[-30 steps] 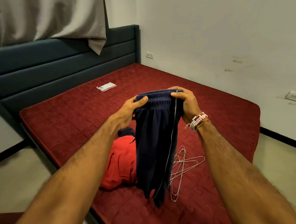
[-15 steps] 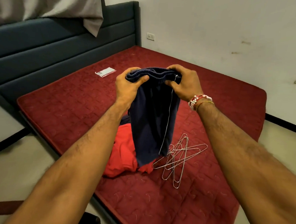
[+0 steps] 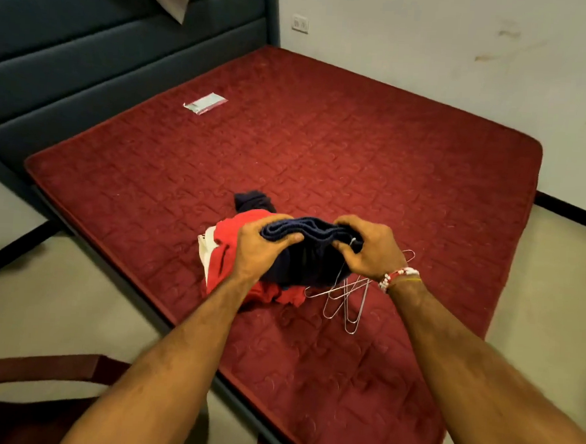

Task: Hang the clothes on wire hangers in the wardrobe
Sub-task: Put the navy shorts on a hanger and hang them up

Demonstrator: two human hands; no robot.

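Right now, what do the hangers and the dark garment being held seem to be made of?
The hangers look like thin bare metal wire: silvery, glinting. The navy garment looks like soft matte knit, perhaps cotton, its waistband ribbed and gathered; fibre uncertain.

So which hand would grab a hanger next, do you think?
Probably the right hand: the wire hangers lie on the mattress directly beneath it. The left hand sits over the red clothes and could hold the navy garment alone.
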